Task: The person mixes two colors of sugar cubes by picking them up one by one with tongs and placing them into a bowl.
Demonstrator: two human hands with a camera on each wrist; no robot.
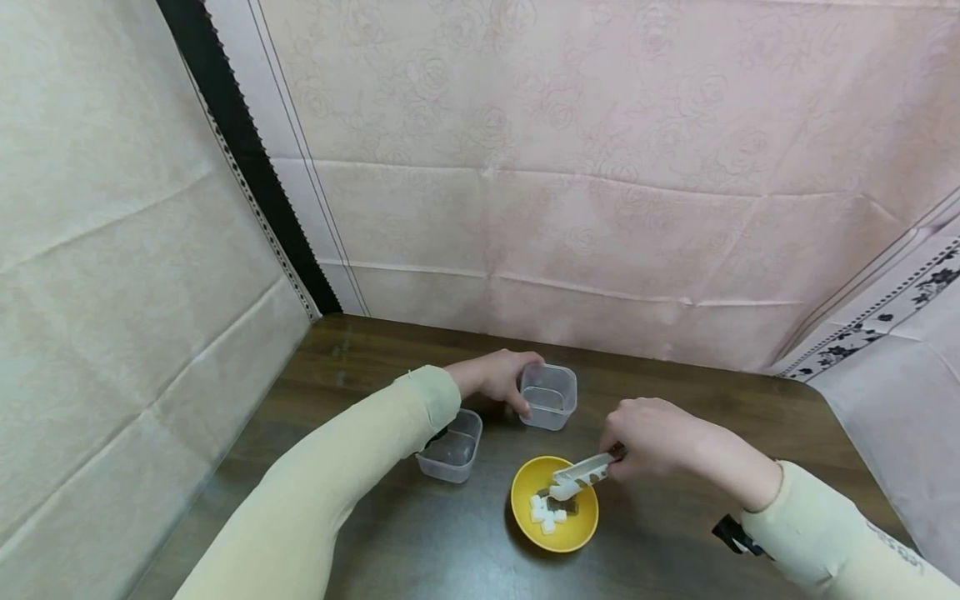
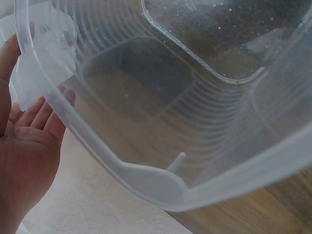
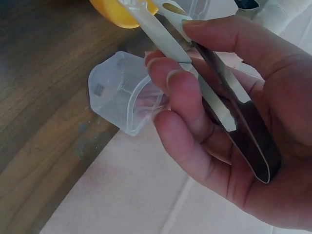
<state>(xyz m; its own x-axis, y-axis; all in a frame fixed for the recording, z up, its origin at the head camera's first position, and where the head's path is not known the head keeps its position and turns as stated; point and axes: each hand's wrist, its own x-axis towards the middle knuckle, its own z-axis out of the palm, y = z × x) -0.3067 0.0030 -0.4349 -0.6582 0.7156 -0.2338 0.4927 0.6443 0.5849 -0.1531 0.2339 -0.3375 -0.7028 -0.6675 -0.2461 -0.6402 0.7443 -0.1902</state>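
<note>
My left hand [image 1: 501,377] holds a clear plastic container [image 1: 551,408] by its left side, thumb at the front and fingers behind. In the left wrist view that hand [image 2: 31,151] is partly seen through a second clear container [image 2: 141,180], which fills most of the picture. Between thumb and fingers, my right hand [image 1: 656,437] grips tongs [image 1: 588,472] with white tips and dark metal handles. The tips reach into a yellow bowl [image 1: 553,543], over several small white blocks [image 1: 547,514]. Whether the tips pinch a block cannot be made out.
Left of the bowl, the second clear container [image 1: 450,472] stands under the left forearm. All of it is on a dark wooden table [image 1: 405,533]. Pale patterned cloth [image 1: 570,208] hangs behind the table's back edge and along both sides.
</note>
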